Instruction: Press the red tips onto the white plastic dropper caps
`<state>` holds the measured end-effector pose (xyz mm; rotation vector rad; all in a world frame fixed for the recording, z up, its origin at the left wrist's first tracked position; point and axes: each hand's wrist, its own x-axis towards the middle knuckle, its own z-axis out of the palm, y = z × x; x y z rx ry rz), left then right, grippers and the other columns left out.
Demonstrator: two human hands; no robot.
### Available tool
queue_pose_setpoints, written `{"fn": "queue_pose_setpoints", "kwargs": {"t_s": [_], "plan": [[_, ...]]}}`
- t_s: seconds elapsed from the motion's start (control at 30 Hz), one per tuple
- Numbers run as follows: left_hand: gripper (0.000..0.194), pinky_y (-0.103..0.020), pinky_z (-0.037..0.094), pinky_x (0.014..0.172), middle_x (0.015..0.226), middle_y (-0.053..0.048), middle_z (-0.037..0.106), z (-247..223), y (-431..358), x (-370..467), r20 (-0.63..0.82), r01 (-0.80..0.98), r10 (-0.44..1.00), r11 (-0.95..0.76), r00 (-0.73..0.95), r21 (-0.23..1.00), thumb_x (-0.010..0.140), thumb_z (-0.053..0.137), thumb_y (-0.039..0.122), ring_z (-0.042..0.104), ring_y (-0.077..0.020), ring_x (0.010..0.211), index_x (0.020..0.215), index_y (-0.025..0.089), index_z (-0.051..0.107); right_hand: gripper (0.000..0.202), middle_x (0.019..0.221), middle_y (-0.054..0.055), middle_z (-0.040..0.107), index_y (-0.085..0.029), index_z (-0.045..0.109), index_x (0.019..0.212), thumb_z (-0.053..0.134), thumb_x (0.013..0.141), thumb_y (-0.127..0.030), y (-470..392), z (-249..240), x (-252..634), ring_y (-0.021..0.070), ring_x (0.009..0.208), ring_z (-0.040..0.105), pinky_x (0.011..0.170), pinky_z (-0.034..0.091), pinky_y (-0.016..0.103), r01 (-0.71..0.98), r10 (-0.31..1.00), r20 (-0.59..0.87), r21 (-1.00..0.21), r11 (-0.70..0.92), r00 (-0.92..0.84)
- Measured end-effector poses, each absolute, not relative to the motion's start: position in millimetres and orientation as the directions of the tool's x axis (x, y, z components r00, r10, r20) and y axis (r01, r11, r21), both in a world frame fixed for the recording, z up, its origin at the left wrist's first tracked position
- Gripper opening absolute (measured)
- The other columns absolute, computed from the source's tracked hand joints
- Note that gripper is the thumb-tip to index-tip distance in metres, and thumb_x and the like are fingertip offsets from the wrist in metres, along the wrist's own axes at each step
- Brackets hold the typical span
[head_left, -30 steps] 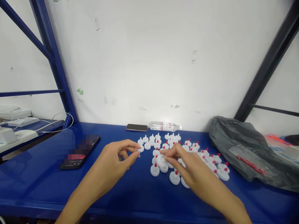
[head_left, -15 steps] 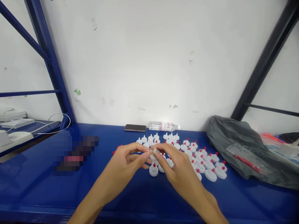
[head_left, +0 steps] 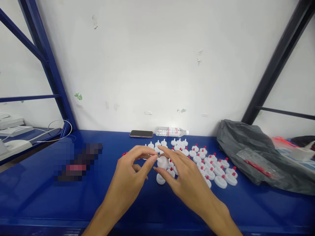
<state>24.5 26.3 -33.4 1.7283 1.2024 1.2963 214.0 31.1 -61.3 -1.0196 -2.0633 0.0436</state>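
Note:
Between the fingertips of both hands is a white plastic spout cap (head_left: 162, 162), lifted above the table and tilted; its spout is hard to make out. My right hand (head_left: 185, 173) has the thumb below the cap and bent fingers over its top. At the cap's upper left edge, the thumb and index finger of my left hand (head_left: 134, 173) are pinched together. Behind and under the hands stand many similar caps; those at the right (head_left: 220, 181) have red tips, while a group at the back (head_left: 179, 142) has plain white spouts. Small red pieces (head_left: 124, 153) show partly behind my left hand.
Against the wall lie a phone (head_left: 141, 133) and a clear plastic bottle (head_left: 169, 131). A dark grey plastic bag (head_left: 236, 141) covers the right side, with a clear bag of red pieces (head_left: 258, 168) on it. A blurred dark object (head_left: 78, 164) lies left on the blue table (head_left: 44, 203).
The cap has tipped in my fingers, so its spout no longer points clearly up. My right thumb has shifted left beneath it. The view has moved slightly.

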Motion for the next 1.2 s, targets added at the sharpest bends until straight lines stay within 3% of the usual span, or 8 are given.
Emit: {"fn": "queue_pose_setpoints", "kwargs": {"t_s": [0.23,0.47,0.9,1.1,1.2], "plan": [[0.024,-0.024,0.057,0.055,0.082,-0.002,0.076,-23.3,24.4,19.5,0.302,0.180,0.944,-0.322,0.131,0.929,0.088,0.076,0.045,0.068,-0.0165,0.067,0.092,0.022,0.081,0.050,0.128,0.007,0.074,-0.032,0.051,0.150,0.066,0.102,-0.028,30.3,-59.6,212.3,0.0268,0.114,0.070,0.098,0.059,0.046,0.614,0.604,0.725,-0.320,0.722,-0.333],[0.020,-0.023,0.057,0.074,0.087,-0.005,0.081,-23.8,27.1,13.2,0.223,-0.038,0.955,-0.220,0.196,0.975,0.084,0.083,0.038,0.069,-0.0168,0.082,0.093,0.021,0.086,0.041,0.122,0.000,0.077,-0.033,0.058,0.139,0.068,0.101,-0.020,24.5,-50.8,210.2,0.0202,0.109,0.071,0.096,0.057,0.038,0.507,0.434,0.852,-0.247,0.826,-0.292],[0.014,-0.017,0.057,0.060,0.082,-0.001,0.080,-20.9,18.9,26.5,0.382,0.097,0.923,-0.385,0.052,0.918,0.084,0.081,0.036,0.065,-0.0105,0.062,0.088,0.023,0.085,0.044,0.119,0.005,0.076,-0.027,0.055,0.144,0.068,0.102,-0.028,27.6,-54.1,217.3,0.0225,0.103,0.071,0.092,0.057,0.039,0.620,0.505,0.801,-0.226,0.752,-0.321],[0.010,-0.019,0.057,0.069,0.096,-0.002,0.079,-23.2,18.9,25.4,0.412,0.135,0.907,-0.421,0.093,0.897,0.087,0.079,0.032,0.070,-0.0168,0.087,0.091,0.024,0.085,0.041,0.120,0.004,0.076,-0.026,0.057,0.141,0.069,0.101,-0.026,28.5,-53.8,215.3,0.0212,0.104,0.071,0.093,0.056,0.037,0.591,0.478,0.812,-0.213,0.778,-0.336],[0.021,-0.020,0.055,0.069,0.089,-0.002,0.076,-22.6,19.2,22.1,0.384,0.069,0.911,-0.397,0.149,0.915,0.090,0.077,0.037,0.067,-0.0162,0.086,0.076,0.022,0.081,0.043,0.123,0.002,0.076,-0.027,0.056,0.141,0.069,0.101,-0.023,29.1,-51.7,214.5,0.0189,0.107,0.071,0.096,0.055,0.035,0.543,0.426,0.840,-0.197,0.817,-0.336]]}}
